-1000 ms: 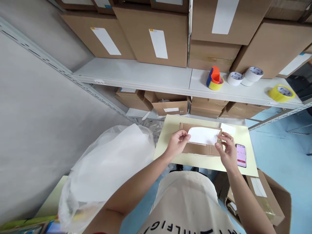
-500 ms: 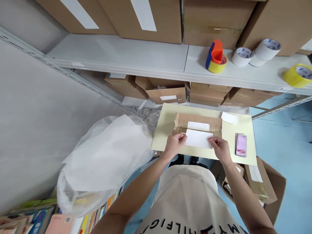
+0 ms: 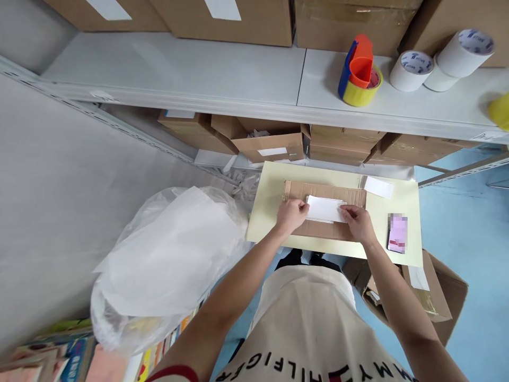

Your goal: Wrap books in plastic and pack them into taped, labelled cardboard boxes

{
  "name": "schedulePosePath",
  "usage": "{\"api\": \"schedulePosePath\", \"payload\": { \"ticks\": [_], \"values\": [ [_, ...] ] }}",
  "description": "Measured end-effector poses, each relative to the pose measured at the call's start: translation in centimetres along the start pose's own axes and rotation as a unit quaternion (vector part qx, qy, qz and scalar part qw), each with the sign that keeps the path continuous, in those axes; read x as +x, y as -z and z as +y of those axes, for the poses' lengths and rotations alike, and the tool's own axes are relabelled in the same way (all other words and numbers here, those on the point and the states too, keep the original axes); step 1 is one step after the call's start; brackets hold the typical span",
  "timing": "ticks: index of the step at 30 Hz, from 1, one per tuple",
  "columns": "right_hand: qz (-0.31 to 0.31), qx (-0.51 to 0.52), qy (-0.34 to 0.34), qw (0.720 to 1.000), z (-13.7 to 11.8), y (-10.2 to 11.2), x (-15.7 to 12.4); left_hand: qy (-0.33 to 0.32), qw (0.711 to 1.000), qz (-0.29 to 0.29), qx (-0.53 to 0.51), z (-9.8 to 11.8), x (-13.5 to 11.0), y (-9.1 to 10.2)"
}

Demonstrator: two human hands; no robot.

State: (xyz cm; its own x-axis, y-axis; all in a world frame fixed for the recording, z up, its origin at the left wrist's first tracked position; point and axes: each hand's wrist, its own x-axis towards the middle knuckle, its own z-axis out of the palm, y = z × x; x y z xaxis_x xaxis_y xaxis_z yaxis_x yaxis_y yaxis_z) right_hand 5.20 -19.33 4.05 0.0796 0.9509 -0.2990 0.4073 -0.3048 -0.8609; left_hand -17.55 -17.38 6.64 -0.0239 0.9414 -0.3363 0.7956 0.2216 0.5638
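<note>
A white paper label [image 3: 325,208] is stretched between my two hands over a flat cardboard box [image 3: 324,230]. My left hand [image 3: 293,215] pinches its left edge, and my right hand [image 3: 357,220] pinches the right edge. Beneath it, slim white edges of another label show on the box; the rest of that one is covered. Whether the held label touches the box, I cannot tell. The box lies on a pale yellow table [image 3: 266,204].
To the right on the table lie a phone [image 3: 397,233] and white label sheets [image 3: 378,187]. A tape dispenser [image 3: 360,71] and white tape rolls [image 3: 411,70] stand on the shelf [image 3: 199,69]. A large plastic bag [image 3: 167,254] bulges at the left; a carton [image 3: 449,292] sits on the floor.
Both hands have moved the label away from me, from the box's near edge to its middle, over the label lying there. The camera view has shifted slightly.
</note>
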Motion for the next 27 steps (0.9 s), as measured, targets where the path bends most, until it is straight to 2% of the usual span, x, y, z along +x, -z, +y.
{"api": "schedulePosePath", "payload": {
  "ticks": [6,10,16,19,21,23,25,27],
  "values": [
    [-0.031,-0.078,0.011,0.996,0.1,-0.3,0.6,0.016,0.999,-0.012,0.030,-0.7,0.2,-0.4],
    [-0.048,-0.159,-0.007,0.986,-0.9,-0.5,0.6,0.029,0.998,-0.025,0.054,-0.5,0.3,-0.5],
    [-0.069,-0.327,-0.027,0.942,-3.2,0.1,-0.1,0.065,0.989,-0.050,0.123,0.1,0.8,0.5],
    [-0.063,-0.388,-0.013,0.919,-3.4,0.8,-0.7,0.059,0.984,-0.030,0.164,-0.2,0.7,1.3],
    [-0.031,-0.410,0.067,0.909,-3.1,0.8,-1.1,-0.002,0.987,0.005,0.163,-0.3,0.3,1.4],
    [-0.016,-0.418,0.193,0.888,-2.4,0.1,-1.2,-0.136,0.978,0.017,0.157,-0.4,0.0,1.0],
    [-0.047,-0.430,0.285,0.855,-1.4,-0.8,-1.2,-0.275,0.947,-0.013,0.167,-0.7,-0.1,0.1],
    [-0.086,-0.460,0.309,0.828,-0.2,-1.5,-1.2,-0.337,0.919,-0.055,0.198,-1.4,-0.1,-0.7]
  ]
}}
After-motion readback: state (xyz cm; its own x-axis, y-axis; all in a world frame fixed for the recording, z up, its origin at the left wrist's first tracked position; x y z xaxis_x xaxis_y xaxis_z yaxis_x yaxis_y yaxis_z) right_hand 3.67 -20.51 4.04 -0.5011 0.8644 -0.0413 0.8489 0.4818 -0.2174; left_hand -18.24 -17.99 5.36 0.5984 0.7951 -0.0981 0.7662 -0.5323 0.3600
